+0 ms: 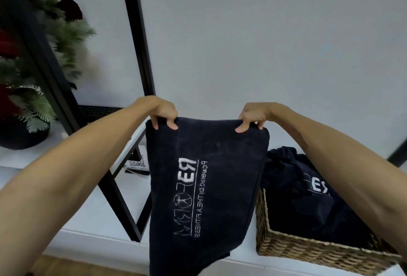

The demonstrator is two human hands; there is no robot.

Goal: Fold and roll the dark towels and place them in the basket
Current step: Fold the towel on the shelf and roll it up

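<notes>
Towel [207,187], bottom edge apparently cropped

The hanging dark towel [207,187] carries white print, mirrored and turned sideways: large letters reading "REFORM", a thin rule, then a smaller line, partly legible, ending "THE ARTNESS". The towel in the basket [308,192] shows a partial matching logo. A small card [137,164] bears a QR code.

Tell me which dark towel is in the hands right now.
The towel hanging flat with its full white logo showing, pinched at its top edge by both hands. The other dark towel lies crumpled in the wicker basket.
</notes>
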